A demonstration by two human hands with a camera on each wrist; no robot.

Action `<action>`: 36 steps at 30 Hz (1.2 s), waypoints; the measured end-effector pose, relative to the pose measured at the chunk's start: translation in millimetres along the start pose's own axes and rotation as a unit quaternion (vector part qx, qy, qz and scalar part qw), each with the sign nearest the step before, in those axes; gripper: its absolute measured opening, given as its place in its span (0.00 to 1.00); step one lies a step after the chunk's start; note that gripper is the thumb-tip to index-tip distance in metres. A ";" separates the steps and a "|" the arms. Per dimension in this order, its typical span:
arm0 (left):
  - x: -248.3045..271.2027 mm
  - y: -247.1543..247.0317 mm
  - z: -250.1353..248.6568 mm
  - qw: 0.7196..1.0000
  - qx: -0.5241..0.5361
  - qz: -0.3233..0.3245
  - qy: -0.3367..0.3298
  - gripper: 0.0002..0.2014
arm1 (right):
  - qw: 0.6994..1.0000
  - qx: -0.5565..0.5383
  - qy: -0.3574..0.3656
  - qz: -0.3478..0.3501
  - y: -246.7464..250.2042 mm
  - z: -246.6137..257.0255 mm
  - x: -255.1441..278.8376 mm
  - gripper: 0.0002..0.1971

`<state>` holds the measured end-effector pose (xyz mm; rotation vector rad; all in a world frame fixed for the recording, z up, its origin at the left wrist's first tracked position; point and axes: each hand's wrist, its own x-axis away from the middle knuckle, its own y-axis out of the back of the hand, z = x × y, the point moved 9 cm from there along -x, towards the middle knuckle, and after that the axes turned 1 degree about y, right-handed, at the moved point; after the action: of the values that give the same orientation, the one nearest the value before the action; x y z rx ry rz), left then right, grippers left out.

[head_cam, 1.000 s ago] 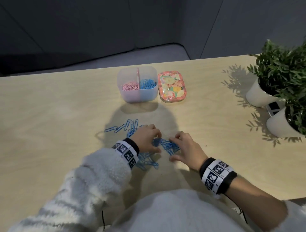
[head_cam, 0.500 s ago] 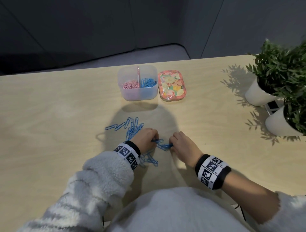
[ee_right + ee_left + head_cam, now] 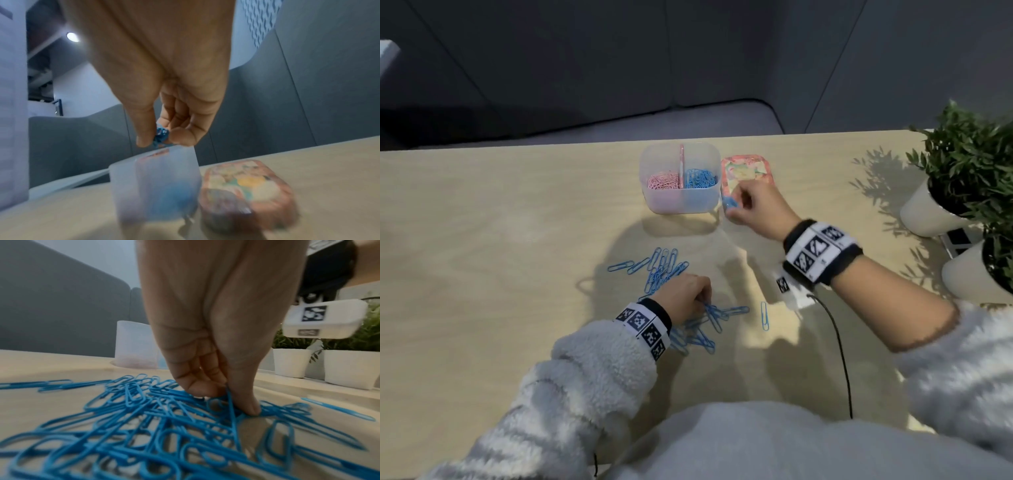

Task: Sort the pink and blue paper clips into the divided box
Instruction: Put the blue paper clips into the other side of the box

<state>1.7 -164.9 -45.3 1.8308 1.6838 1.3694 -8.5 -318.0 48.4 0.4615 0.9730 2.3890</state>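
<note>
We held the right hand [image 3: 755, 205] just beside the right wall of the divided box [image 3: 681, 202], fingers pinching a few blue clips [image 3: 730, 202] above the floral lid [image 3: 748, 168]. The box contained pink clips [image 3: 663, 181] in its left compartment and blue ones in its right. The left hand [image 3: 685, 298] rested on the loose blue paper clips [image 3: 664, 267] on the table [image 3: 482, 240], fingers curled on them. Two potted plants [image 3: 962, 171] stood at the right edge.

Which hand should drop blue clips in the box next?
The right hand. It already pinches blue clips right beside the box, near its blue side. The left hand is down at the pile, far from the box.
</note>
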 end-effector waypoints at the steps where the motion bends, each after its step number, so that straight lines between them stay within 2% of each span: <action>1: -0.1 1.0 2.3 1.000 0.005 0.002 0.003 0.07 | 1.000 -0.009 -0.001 -0.029 7.7 7.4 -15.4 0.13; 4: -0.8 6.6 6.5 1.000 0.025 -0.005 0.001 0.06 | 0.995 -0.039 -0.031 -0.087 18.6 17.2 -49.6 0.07; 8: -7.7 39.0 1.0 0.993 0.093 -0.067 -0.015 0.05 | 0.994 -0.060 -0.057 -0.077 13.0 19.3 -61.7 0.14; 10: -15.6 68.4 -4.9 0.982 0.147 -0.114 -0.031 0.06 | 0.992 -0.081 -0.053 -0.079 13.1 14.2 -55.4 0.11; 15: -41.0 148.4 -12.6 0.932 0.240 -0.267 -0.043 0.07 | 0.993 -0.099 -0.039 -0.060 9.7 -19.9 -0.1 0.08; 18: -59.2 181.2 -9.5 0.884 0.337 -0.322 -0.044 0.14 | 0.994 -0.107 -0.035 0.009 -6.2 -37.8 48.7 0.15; 22: -76.8 201.7 4.2 0.857 0.345 -0.382 -0.023 0.11 | 0.996 -0.064 -0.059 0.035 -16.4 -67.9 99.7 0.24; 24: -84.1 198.3 15.0 0.859 0.336 -0.385 -0.005 0.09 | 0.993 -0.078 -0.078 0.042 -23.3 -79.8 119.2 0.26; 28: -92.0 179.3 32.1 0.901 0.282 -0.328 0.027 0.04 | 0.992 -0.055 -0.109 0.040 -30.0 -96.1 141.3 0.23; 30: -80.9 179.2 28.6 0.914 0.210 -0.348 0.008 0.06 | 0.991 -0.004 -0.128 0.046 -32.9 -100.5 146.5 0.17; 32: -61.4 177.4 10.5 0.918 0.127 -0.374 -0.046 0.05 | 0.985 0.048 -0.149 0.071 -40.6 -102.5 151.4 0.07; 33: -51.6 169.9 -0.3 0.927 0.101 -0.354 -0.069 0.03 | 0.982 0.064 -0.158 0.083 -46.0 -102.9 153.2 0.03; 34: -45.1 154.1 -5.4 0.947 0.091 -0.301 -0.070 0.03 | 0.980 0.071 -0.166 0.089 -51.9 -103.0 154.9 0.06; 36: -32.3 109.2 -8.1 0.985 0.063 -0.152 -0.046 0.06 | 0.977 0.076 -0.180 0.083 -61.9 -103.8 156.0 0.13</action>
<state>65.9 -225.8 26.8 1.5875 1.9425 1.0581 -164.5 -246.9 -49.3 1.0298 0.9826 2.2683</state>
